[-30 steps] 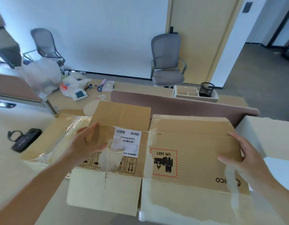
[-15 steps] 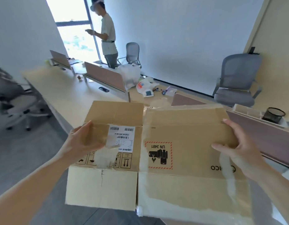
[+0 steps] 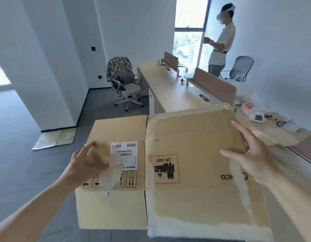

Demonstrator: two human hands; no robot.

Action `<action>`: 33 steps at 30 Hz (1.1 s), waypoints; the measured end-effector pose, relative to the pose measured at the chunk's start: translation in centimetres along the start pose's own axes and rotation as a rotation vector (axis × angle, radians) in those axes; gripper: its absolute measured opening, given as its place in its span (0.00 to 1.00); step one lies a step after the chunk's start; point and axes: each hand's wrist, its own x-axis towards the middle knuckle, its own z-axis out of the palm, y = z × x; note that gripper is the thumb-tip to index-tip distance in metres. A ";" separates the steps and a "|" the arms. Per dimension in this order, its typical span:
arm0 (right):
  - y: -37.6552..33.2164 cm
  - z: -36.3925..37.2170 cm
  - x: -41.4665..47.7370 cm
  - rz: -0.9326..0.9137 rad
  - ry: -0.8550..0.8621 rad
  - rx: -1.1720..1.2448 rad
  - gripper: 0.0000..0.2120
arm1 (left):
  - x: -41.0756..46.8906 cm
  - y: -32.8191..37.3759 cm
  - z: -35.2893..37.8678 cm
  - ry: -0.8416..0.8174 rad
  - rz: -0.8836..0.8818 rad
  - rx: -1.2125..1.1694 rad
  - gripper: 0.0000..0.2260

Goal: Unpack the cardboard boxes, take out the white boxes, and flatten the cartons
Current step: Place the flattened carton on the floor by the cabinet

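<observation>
I hold a flattened brown carton (image 3: 191, 165) in the air in front of me, over grey floor. It bears a white shipping label, a red-hatched UN 3481 battery mark and torn tape strips. My left hand (image 3: 86, 163) grips its left edge beside the label, thumb on top. My right hand (image 3: 252, 158) grips the right edge, thumb across the top face, fingers behind. No white boxes are in view.
A long desk (image 3: 170, 86) with brown dividers runs away on the right. A plastic bag and small items (image 3: 256, 110) lie on it. An office chair (image 3: 123, 82) with a plaid cloth stands at the desk's left. A person (image 3: 221, 42) stands by the window. Flat cardboard (image 3: 55, 138) lies on the floor at left.
My view has swung left, away from the desk toward the open floor, and the flattened carton has come along in both hands. Neither grip has changed.
</observation>
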 end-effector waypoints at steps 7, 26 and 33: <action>-8.0 19.0 -0.1 -0.176 -0.232 -0.097 0.45 | -3.8 -11.4 -12.8 0.043 -0.160 0.167 0.52; -21.0 60.4 12.2 -0.861 -0.852 -0.440 0.48 | 14.7 -17.8 -32.7 0.216 -0.015 -0.262 0.36; -20.3 71.6 24.9 -0.816 -0.785 -0.365 0.51 | 24.9 -22.9 -38.2 0.254 -0.043 -0.617 0.14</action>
